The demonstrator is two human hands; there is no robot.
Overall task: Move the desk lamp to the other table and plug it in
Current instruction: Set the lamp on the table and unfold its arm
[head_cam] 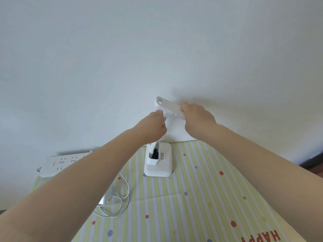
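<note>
The white desk lamp stands on its square base (162, 169) near the far edge of the table, close to the wall. Its flat white head (167, 105) is raised in front of the wall. My right hand (197, 117) grips the near end of the lamp head. My left hand (153, 126) is closed on the lamp's upright arm just below the head. The lamp's white cable (120, 198) lies coiled on the table under my left forearm. A white power strip (61, 163) lies at the table's far left corner.
The table wears a yellow-green striped cloth with coloured dots (201, 198) and red "HAPPY" letters (260, 237) at the near edge. A plain white wall (157, 49) rises right behind the table. Dark floor (312, 165) shows at the right.
</note>
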